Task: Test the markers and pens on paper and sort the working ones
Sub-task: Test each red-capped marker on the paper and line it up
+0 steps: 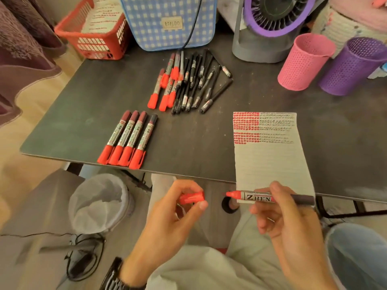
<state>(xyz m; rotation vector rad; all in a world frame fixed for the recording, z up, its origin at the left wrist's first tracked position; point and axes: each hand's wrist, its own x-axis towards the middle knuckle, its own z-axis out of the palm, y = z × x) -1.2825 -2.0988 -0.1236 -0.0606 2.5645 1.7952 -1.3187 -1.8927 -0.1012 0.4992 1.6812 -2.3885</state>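
Head view: left hand (173,212) pinches a red cap (191,198); right hand (287,222) grips the uncapped marker (259,197) level, tip toward the cap, over the lower end of the paper (270,162) at the near edge of the table (188,143). Four capped markers (127,141) lie in a row farther left.

A home room: curtain (18,38), desk fan (274,15), gingham bag (167,19), wastebasket (98,204).

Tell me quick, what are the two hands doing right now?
The left hand pinches the red marker cap.
The right hand holds the uncapped red marker.
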